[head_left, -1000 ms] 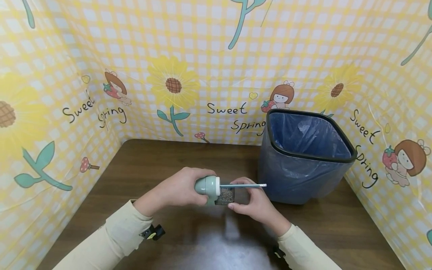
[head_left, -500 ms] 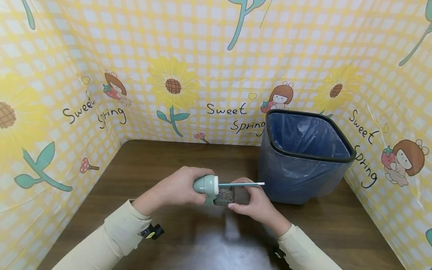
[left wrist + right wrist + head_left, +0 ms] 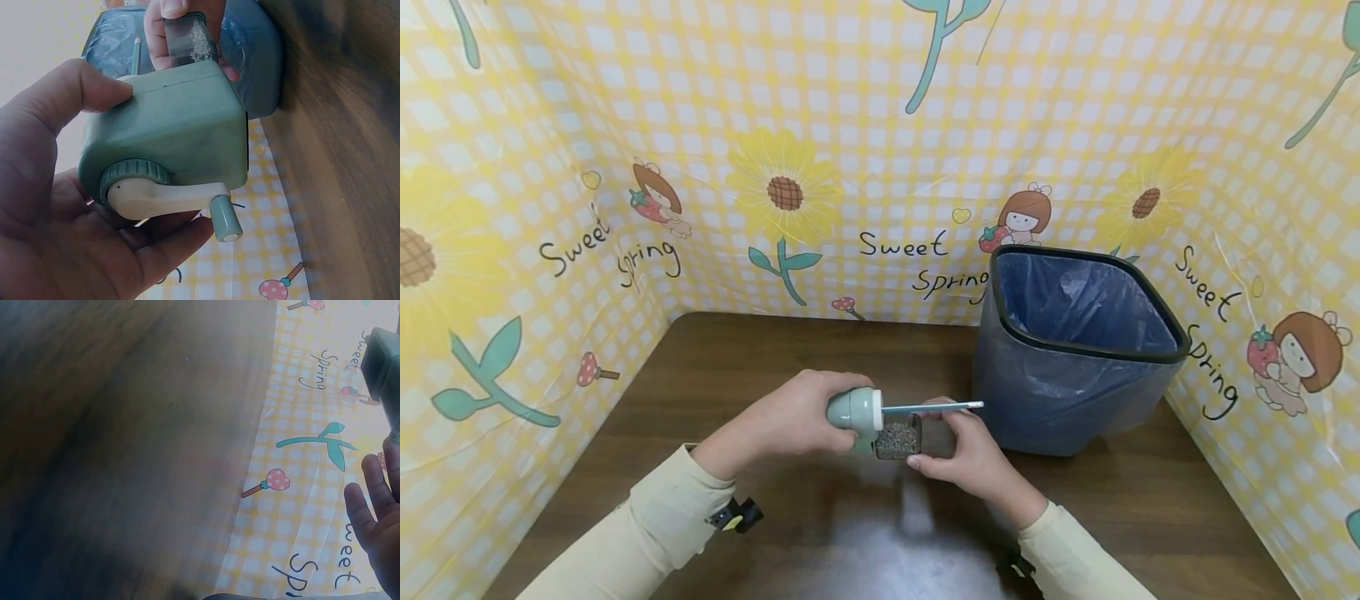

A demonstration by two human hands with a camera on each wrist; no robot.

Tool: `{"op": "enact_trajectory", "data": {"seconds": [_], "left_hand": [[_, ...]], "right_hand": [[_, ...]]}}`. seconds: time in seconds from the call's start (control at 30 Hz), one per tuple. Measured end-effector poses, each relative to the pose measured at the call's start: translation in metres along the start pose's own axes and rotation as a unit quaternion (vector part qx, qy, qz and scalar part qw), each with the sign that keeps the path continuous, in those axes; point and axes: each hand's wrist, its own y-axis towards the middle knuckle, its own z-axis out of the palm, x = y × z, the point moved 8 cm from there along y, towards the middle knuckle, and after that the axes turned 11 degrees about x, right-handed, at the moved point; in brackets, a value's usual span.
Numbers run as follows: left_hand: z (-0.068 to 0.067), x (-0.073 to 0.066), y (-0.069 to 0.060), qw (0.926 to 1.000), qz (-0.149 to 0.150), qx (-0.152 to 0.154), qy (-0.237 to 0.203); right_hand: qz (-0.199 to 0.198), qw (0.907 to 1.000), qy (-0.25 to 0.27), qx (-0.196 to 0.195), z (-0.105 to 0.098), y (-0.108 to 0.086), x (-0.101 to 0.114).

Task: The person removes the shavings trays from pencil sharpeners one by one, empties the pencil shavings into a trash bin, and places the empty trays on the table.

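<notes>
A green pencil sharpener point(image 3: 853, 409) with a white crank point(image 3: 164, 195) lies in my left hand point(image 3: 792, 417), gripped between thumb and fingers. A blue pencil point(image 3: 932, 407) sticks out of its white-ringed front toward the right. My right hand point(image 3: 973, 454) pinches the transparent shavings drawer point(image 3: 898, 439), which holds grey shavings and stands partly out of the sharpener's side. In the left wrist view the drawer point(image 3: 189, 39) shows beyond the green body. The right wrist view catches only part of the right hand point(image 3: 382, 512) at its edge.
A bin point(image 3: 1037, 400) with a black rim and a blue liner stands right of my right hand, on the brown wooden table point(image 3: 737, 342). A yellow checked cloth point(image 3: 880, 167) with printed flowers surrounds the table's back and sides.
The sharpener and pencil have shifted slightly left with my left hand, and more of the shavings drawer shows. My right hand has stayed almost in place, holding the drawer.
</notes>
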Motion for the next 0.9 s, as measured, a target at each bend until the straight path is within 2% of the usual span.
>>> {"op": "enact_trajectory", "data": {"seconds": [0.13,0.3,0.9], "left_hand": [[-0.0007,0.0016,0.0004,1.0,-0.003,-0.002,0.006],[-0.0007,0.0038,0.0016,0.9999,0.0,-0.004,0.009],[-0.0031,0.0102,0.0047,0.9998,-0.012,-0.014,0.007]], "right_hand": [[0.014,0.9998,-0.017,-0.001,0.0002,-0.0018,-0.0007],[0.01,0.9997,-0.023,-0.005,0.0008,-0.0032,0.0001],[0.007,0.9999,-0.011,0.006,0.0001,-0.0047,0.0032]]}}
